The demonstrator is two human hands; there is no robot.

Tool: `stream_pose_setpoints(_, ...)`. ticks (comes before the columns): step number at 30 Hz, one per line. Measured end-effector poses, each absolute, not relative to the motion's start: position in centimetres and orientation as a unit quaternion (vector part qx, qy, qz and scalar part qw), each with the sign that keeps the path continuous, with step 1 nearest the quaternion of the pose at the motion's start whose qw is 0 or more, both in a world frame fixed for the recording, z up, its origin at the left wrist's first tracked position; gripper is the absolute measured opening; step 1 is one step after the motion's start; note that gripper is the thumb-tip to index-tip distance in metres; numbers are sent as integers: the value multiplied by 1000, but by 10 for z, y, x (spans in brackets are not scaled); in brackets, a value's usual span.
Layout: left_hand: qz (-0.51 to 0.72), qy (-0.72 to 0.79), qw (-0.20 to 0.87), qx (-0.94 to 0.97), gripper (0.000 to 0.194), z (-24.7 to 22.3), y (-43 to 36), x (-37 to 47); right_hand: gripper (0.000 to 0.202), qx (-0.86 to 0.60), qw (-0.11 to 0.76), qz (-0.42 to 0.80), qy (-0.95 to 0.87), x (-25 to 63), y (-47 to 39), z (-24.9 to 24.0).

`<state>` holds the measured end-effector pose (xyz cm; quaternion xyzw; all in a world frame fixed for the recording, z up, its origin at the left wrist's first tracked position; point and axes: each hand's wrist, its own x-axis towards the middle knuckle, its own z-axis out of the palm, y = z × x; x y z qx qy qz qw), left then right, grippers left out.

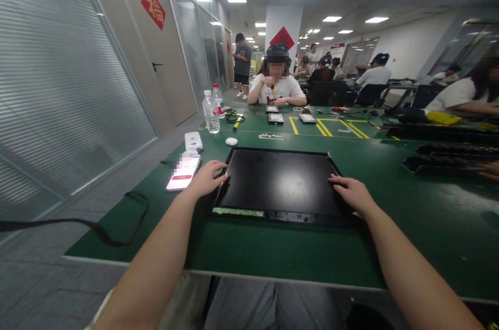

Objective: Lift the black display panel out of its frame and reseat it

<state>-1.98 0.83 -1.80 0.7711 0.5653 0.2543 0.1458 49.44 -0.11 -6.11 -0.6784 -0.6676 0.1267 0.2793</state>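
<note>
A black LCD screen panel [268,179] lies face up on the green table in front of me. A green circuit strip [238,212] shows along its near edge, toward the left. My left hand [208,178] grips the panel's left side, fingertips resting on the frame. On the opposite side, my right hand [353,193] holds the right edge with its fingers over the rim. Both thumbs are at the panel's sides, and the undersides of the hands are hidden.
A lit phone [184,171], a white box-shaped device [193,141] and a small white case [231,141] sit left and beyond the panel. Two bottles, a clear one [211,111] among them, stand farther back. Black frame parts [448,158] lie at right. A person [278,88] sits opposite with hard drives.
</note>
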Motion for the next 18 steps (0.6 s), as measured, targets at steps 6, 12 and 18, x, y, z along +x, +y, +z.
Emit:
stream_pose_setpoints(6,252,604,103,749,59,-24,8,-15,38,-672,289,127,-670,491,-4,-60)
stream_pose_setpoints(12,228,633,91,734,55,-33,11,-13,40,-663,284,102,-685,487,-6,-59)
stream_pose_setpoints(18,194,622,91,753,50,-33,11,-16,35,-656,304,134,-678,491,-5,-58)
